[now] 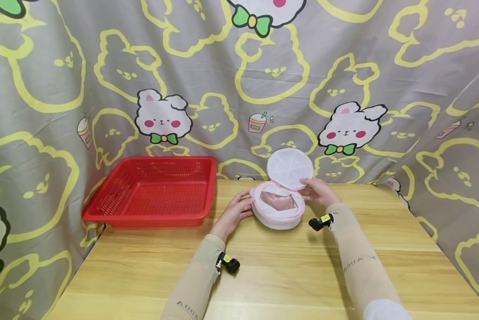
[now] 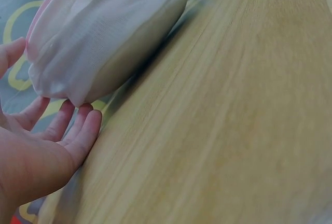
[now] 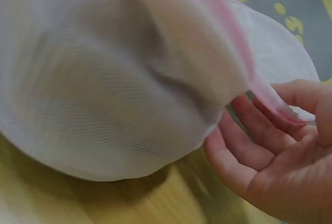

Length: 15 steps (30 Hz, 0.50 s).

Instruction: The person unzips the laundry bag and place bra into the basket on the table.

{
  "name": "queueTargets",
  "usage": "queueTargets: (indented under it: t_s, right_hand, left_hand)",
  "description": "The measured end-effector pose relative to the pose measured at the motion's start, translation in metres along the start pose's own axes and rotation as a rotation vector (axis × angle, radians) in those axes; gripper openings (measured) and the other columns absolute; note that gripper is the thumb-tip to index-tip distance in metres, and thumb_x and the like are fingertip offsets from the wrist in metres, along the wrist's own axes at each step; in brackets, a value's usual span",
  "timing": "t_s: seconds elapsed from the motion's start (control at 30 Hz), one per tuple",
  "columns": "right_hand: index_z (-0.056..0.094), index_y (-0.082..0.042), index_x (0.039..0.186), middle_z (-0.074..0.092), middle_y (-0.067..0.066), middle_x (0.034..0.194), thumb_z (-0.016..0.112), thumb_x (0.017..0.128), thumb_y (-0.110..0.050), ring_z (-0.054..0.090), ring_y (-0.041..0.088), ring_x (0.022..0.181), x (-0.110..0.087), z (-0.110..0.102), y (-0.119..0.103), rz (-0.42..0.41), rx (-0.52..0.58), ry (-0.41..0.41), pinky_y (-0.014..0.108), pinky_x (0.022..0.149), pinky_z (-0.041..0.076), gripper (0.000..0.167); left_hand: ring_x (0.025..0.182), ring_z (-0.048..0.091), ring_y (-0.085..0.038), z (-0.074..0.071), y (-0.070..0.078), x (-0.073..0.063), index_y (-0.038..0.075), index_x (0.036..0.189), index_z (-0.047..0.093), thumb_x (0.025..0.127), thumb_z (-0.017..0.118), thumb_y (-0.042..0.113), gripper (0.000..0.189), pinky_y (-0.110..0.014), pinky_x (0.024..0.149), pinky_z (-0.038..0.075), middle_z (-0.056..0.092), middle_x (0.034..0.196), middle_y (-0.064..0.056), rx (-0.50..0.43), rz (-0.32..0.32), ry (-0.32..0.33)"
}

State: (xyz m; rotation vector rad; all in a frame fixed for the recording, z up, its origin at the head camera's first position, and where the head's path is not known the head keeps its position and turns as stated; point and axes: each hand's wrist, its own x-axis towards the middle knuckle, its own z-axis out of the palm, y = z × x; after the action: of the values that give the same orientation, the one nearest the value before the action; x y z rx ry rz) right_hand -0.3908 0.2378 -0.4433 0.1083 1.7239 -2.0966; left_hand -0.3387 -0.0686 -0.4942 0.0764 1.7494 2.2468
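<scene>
head view puts the white mesh pouch [image 1: 278, 225] right of the red basket [image 1: 151, 218], its lid [image 1: 290, 166] flipped up over a brownish-pink item [image 1: 279, 201]. it looks light and soft, apt to sag; the pink rim [image 1: 281, 218] seems the firmer hold. the left hand [image 1: 236, 213], on the basket's side, rests relaxed fingertips against the pouch; the right hand [image 1: 318, 191], farther from the basket, pinches the pink edging [image 3: 277, 102]. right wrist view bares the fingers the lid hides from above; left wrist view, the pouch's lower wall.

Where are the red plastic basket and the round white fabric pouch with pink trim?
Red plastic basket [image 1: 171, 196]: head view, on its bare floor.
Round white fabric pouch [image 2: 116, 29]: left wrist view, side wall.
</scene>
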Motion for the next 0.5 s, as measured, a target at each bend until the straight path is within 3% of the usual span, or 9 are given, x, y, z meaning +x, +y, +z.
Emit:
queueTargets:
  t_s: [0.33,0.5]
  right_hand:
    - [0.045,-0.006,0.109,0.074,0.010,0.088,0.040,0.105,-0.016,0.074,0.023,0.080,-0.003,-0.004,0.011,0.078,0.041,-0.117,0.036,0.076,0.060,0.012]
    - [0.042,-0.009,0.111,0.074,0.010,0.090,0.040,0.105,-0.020,0.074,0.023,0.082,-0.009,-0.007,0.015,0.116,0.067,-0.125,0.036,0.076,0.060,0.013]
  left_hand:
    - [0.087,0.063,-0.009,-0.001,0.000,0.001,0.007,0.143,0.042,0.093,0.060,0.019,0.054,-0.026,0.079,0.052,0.059,0.111,-0.002,-0.015,-0.006,-0.007]
    - [0.086,0.065,-0.009,-0.002,-0.001,0.001,0.005,0.143,0.042,0.093,0.059,0.017,0.054,-0.026,0.079,0.053,0.062,0.110,-0.003,-0.010,-0.008,-0.015]
